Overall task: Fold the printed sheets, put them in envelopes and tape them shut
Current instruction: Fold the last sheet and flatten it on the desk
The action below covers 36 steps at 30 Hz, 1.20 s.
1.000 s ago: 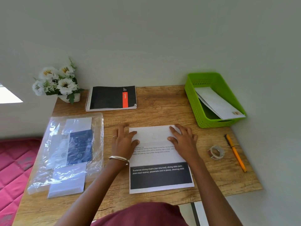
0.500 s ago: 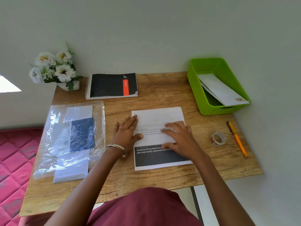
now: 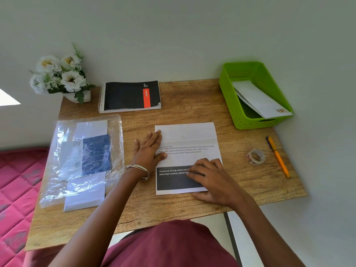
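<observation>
A printed sheet (image 3: 189,157) lies flat on the wooden table (image 3: 173,116), its far third folded over toward me, a black text band near its front edge. My left hand (image 3: 149,149) rests flat with fingers apart on the sheet's left edge. My right hand (image 3: 210,178) lies over the sheet's front right corner, fingers curled on the black band. A clear plastic pack of envelopes (image 3: 84,160) sits at the left. A roll of tape (image 3: 255,157) stands right of the sheet. One white envelope (image 3: 258,99) leans in the green basket (image 3: 231,97).
A black spiral notebook (image 3: 131,96) lies at the back of the table, a pot of white flowers (image 3: 61,78) at the back left corner. An orange pen (image 3: 278,157) lies near the right edge. A wall stands behind and right; a pink quilt (image 3: 17,180) is left.
My right hand has slid from the sheet's folded top down to its front right corner. My left hand has stayed on the left edge. The head view has shifted a little.
</observation>
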Motion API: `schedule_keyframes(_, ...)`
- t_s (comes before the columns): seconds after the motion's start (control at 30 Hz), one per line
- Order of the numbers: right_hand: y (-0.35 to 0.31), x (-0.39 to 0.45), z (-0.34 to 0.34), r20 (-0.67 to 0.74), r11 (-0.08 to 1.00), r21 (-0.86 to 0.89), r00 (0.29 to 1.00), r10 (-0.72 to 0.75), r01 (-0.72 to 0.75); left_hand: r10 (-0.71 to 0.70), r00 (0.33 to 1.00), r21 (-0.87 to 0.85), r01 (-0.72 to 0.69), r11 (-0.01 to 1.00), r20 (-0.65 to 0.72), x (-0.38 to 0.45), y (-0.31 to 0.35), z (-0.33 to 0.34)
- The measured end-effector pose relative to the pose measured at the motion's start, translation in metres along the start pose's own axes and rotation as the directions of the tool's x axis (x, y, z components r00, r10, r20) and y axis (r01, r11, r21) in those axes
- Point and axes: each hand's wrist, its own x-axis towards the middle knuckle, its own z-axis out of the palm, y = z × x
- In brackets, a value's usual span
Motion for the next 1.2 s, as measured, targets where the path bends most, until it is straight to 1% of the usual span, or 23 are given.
schedule_keyframes(0.1, -0.003, 0.000, 0.001, 0.024, 1.000, -0.003, 1.000, -0.013, 0.013, -0.002, 1.000, -0.005, 0.002, 1.000, -0.003, 0.000, 0.002, 0.000)
schedule_keyframes(0.23, -0.008, 0.002, 0.008, -0.007, 0.996, -0.058, 0.997, -0.073, 0.073, -0.015, 1.000, 0.014, 0.015, 1.000, -0.009, -0.001, 0.003, -0.001)
schedule_keyframes(0.33, -0.011, 0.001, 0.014, -0.061, 0.993, -0.057, 0.993, -0.106, 0.103, -0.014, 1.000, 0.025, 0.014, 1.000, 0.000, 0.000, 0.004, 0.000)
schedule_keyframes(0.4, -0.014, 0.001, 0.014, -0.130, 0.993, -0.061, 0.986, -0.107, 0.100, -0.013, 1.000, 0.019, 0.013, 1.000, 0.003, -0.001, 0.003, -0.001)
schedule_keyframes(0.47, -0.015, 0.001, 0.011, -0.226, 0.996, -0.073, 0.971, -0.073, 0.058, -0.009, 1.000, 0.019, 0.008, 1.000, 0.014, -0.001, 0.001, 0.000)
schedule_keyframes(0.57, -0.014, 0.006, 0.005, -0.391, 0.995, -0.061, 0.919, 0.053, -0.083, 0.008, 0.999, 0.006, -0.009, 1.000, 0.041, -0.001, 0.000, -0.001)
schedule_keyframes(0.63, -0.012, 0.014, 0.004, -0.445, 0.982, -0.058, 0.885, 0.137, -0.182, 0.018, 0.999, -0.107, -0.015, 0.994, 0.028, -0.001, -0.002, -0.004)
schedule_keyframes(0.7, -0.010, 0.023, 0.006, -0.437, 0.966, -0.048, 0.875, 0.209, -0.255, 0.010, 1.000, -0.275, -0.003, 0.961, 0.024, -0.001, -0.003, -0.008)
schedule_keyframes(0.77, -0.007, 0.032, 0.010, -0.390, 0.950, -0.005, 0.876, 0.285, -0.311, -0.025, 0.999, -0.427, 0.042, 0.903, 0.046, -0.002, -0.003, -0.011)
schedule_keyframes(0.8, -0.006, 0.036, 0.011, -0.361, 0.941, 0.023, 0.875, 0.323, -0.338, -0.040, 0.998, -0.470, 0.061, 0.880, 0.055, -0.002, -0.002, -0.012)
schedule_keyframes(0.87, -0.005, 0.044, 0.014, -0.292, 0.921, 0.057, 0.875, 0.385, -0.386, -0.041, 0.996, -0.504, 0.073, 0.861, 0.074, -0.004, -0.002, -0.015)
schedule_keyframes(0.93, -0.005, 0.050, 0.016, -0.219, 0.903, 0.051, 0.877, 0.428, -0.428, -0.019, 0.994, -0.481, 0.069, 0.874, 0.107, -0.003, -0.001, -0.020)
schedule_keyframes(0.97, -0.004, 0.054, 0.017, -0.189, 0.895, 0.035, 0.876, 0.444, -0.445, 0.000, 0.991, -0.441, 0.059, 0.896, 0.132, -0.003, -0.001, -0.022)
schedule_keyframes(1.03, -0.004, 0.060, 0.018, -0.160, 0.882, 0.000, 0.870, 0.466, -0.472, 0.038, 0.983, -0.298, 0.018, 0.954, 0.181, -0.002, 0.000, -0.024)
schedule_keyframes(1.1, -0.004, 0.064, 0.018, -0.158, 0.873, -0.017, 0.864, 0.478, -0.487, 0.045, 0.984, -0.173, -0.015, 0.985, 0.170, -0.002, -0.001, -0.019)
schedule_keyframes(1.2, -0.005, 0.066, 0.023, -0.144, 0.864, -0.002, 0.855, 0.498, -0.504, 0.045, 0.992, -0.113, -0.031, 0.993, 0.117, -0.002, -0.003, -0.013)
